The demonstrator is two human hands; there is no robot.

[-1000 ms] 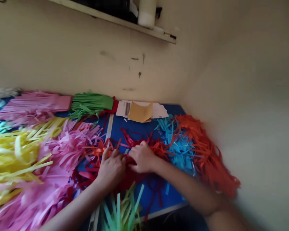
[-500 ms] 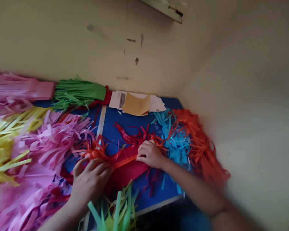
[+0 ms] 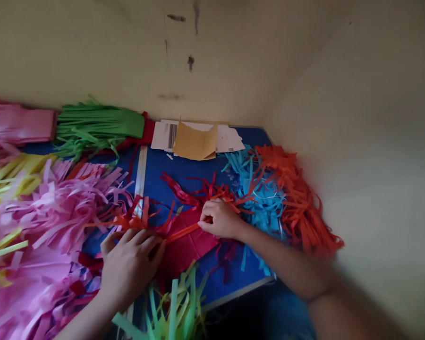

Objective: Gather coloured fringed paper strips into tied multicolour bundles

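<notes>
An orange paper strip (image 3: 182, 233) with fringed ends lies slantwise across a red fringed paper sheet (image 3: 194, 245) on the blue table (image 3: 159, 165). My left hand (image 3: 131, 255) is at the strip's left end, fingers curled over it and the thumb toward the red sheet. Closed in a pinch, my right hand (image 3: 217, 218) grips the strip's right part above the sheet. Orange fringe (image 3: 129, 221) spreads out beyond my left fingers, and more shows behind my right hand.
Pink fringe (image 3: 71, 203) and yellow fringe (image 3: 17, 179) pile up at left. Green fringe (image 3: 99, 120), white and tan papers (image 3: 194, 141) line the wall. Blue fringe (image 3: 258, 198) and orange-red fringe (image 3: 301, 208) lie right; pale green fringe (image 3: 179, 302) is at the front edge.
The camera view has shifted, so the table things appear higher and slightly further left. Both hands stay on the orange strip, with my right fingers curled a little differently.
</notes>
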